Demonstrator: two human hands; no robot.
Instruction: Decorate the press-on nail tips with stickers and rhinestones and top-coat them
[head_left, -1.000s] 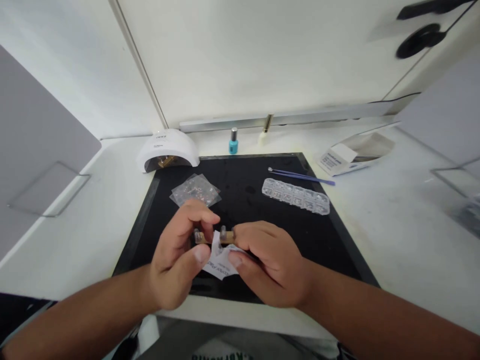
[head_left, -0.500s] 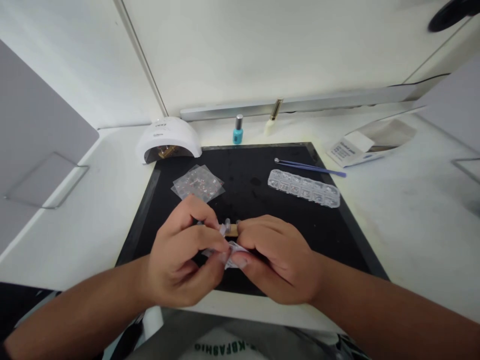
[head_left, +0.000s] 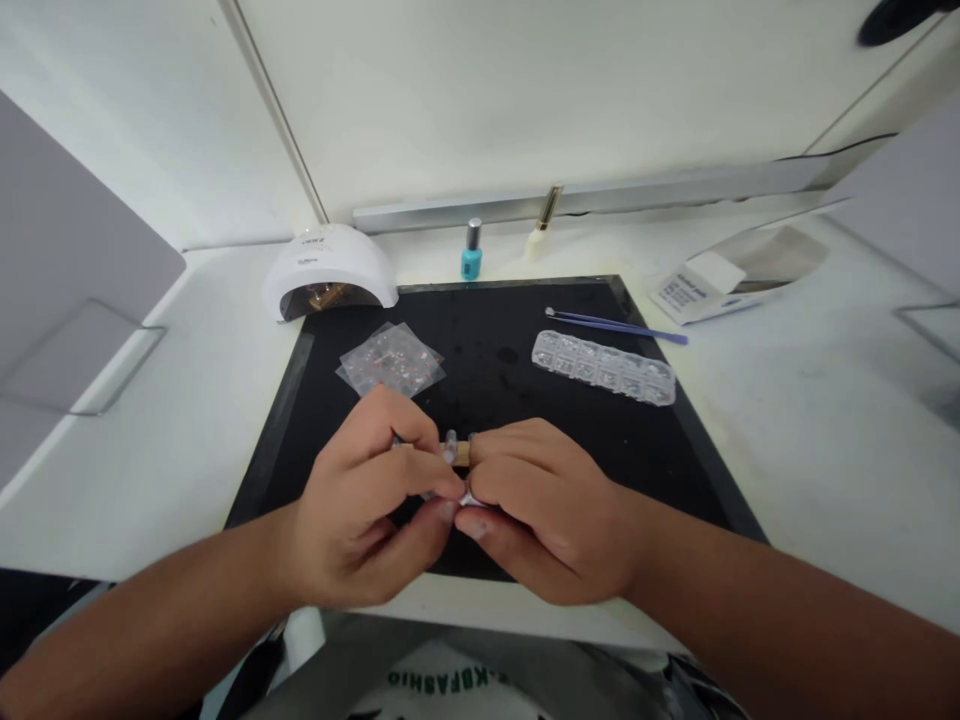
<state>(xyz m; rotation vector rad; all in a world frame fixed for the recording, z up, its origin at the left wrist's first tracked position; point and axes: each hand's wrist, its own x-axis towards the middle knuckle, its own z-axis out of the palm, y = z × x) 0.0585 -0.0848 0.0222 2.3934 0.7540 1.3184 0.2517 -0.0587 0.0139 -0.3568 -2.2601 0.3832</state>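
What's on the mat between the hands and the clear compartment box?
Nothing: the head view shows bare black mat between the hands and the clear compartment box.

A nail-art workstation: curing lamp (head_left: 328, 272), polish bottle (head_left: 471, 251), rhinestone box (head_left: 603, 366) on a black mat (head_left: 525, 400).

Left hand (head_left: 364, 520) and right hand (head_left: 536, 515) fingertips pinched together, forearms converging
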